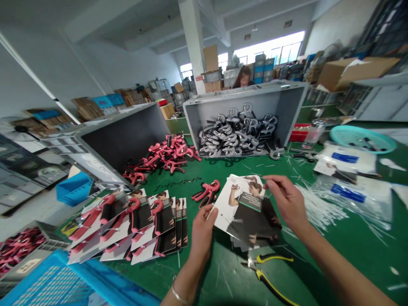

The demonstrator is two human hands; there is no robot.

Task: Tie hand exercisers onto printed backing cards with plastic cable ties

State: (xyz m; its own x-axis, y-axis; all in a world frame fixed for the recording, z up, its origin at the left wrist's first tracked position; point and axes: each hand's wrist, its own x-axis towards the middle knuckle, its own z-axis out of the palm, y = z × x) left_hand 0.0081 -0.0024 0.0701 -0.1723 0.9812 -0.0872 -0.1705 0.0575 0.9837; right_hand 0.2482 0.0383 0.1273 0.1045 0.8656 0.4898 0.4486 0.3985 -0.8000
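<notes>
A small stack of printed cards point(255, 221), black and white with photos of a person, is in front of me on the green table. My left hand point(204, 227) pinches the top card's left edge between thumb and fingers. At that card's upper right corner, my right hand point(288, 202) has its thumb and fingertips closed together. Just beyond the left hand lies a red and black hand grip point(206, 192). Pliers with yellow and black handles point(255, 262) rest open-jawed in front of the cards. Left of them, cards with red hand grips attached point(156, 221) are stacked in overlapping rows.
One grey crate point(245, 93) on its side spills grey hand grips; another crate point(111, 123) spills red ones point(168, 153). White cable ties point(321, 208) are scattered at right, near plastic bags point(360, 195) and a turquoise tray point(363, 132). A blue basket point(63, 280) stands front left. A person point(244, 76) is behind.
</notes>
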